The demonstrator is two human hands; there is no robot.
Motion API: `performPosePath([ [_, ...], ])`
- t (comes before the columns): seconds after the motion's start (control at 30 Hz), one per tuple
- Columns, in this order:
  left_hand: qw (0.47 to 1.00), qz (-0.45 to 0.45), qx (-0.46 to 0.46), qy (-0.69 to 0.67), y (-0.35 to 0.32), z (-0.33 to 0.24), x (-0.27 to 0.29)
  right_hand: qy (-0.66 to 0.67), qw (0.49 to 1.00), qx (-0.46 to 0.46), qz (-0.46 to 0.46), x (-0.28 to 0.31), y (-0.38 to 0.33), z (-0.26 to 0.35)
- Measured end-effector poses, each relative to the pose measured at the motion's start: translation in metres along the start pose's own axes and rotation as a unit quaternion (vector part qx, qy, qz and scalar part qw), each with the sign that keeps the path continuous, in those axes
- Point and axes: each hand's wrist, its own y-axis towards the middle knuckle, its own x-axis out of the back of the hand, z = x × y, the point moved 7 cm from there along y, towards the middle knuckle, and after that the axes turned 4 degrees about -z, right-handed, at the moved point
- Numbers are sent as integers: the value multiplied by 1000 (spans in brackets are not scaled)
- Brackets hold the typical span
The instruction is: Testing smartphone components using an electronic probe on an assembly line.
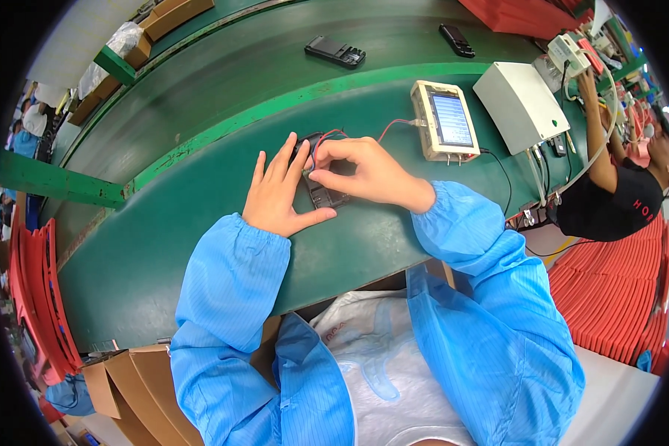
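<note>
A black handheld device housing (325, 196) lies on the green bench in front of me, partly hidden by both hands. My left hand (275, 193) rests along its left side, fingers stretched and spread, with the thumb by its near end. Over the housing, my right hand (368, 172) is closed in a pinch on thin wire leads (325, 137), red and dark, whose ends the fingers mostly hide. A red wire (391, 126) runs from behind that hand to a cream-coloured tester (446, 123) with a lit screen, standing to the right.
A pale grey box (520, 100) and cables stand right of the tester. Beyond the green rail (275, 108), two black devices (336, 52) (457, 40) lie on the belt. At right, a co-worker in black (609, 197) reaches toward the equipment. Red trays (613, 297) are stacked below; cardboard boxes (145, 386) stand lower left.
</note>
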Motion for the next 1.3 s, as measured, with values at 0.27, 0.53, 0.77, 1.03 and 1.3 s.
performPosePath([
  [0.27, 1000, -4, -1, 5, 0, 0, 0, -5, 1000, 7, 0, 0, 0, 0],
  [0.53, 1000, -4, -3, 4, 0, 0, 0, 0, 1000, 11, -3, 0, 0, 1],
  [0.77, 1000, -12, -9, 7, -1, -1, 0, 42, 998, -3, -46, 8, 0, 5],
  [1.03, 1000, -5, 4, -12, -1, -1, 1, 36, 999, 1, -30, 5, 0, 6],
  [1.3, 1000, -6, 7, -14, -1, -1, 1, 35, 999, 4, -28, 4, 0, 6],
])
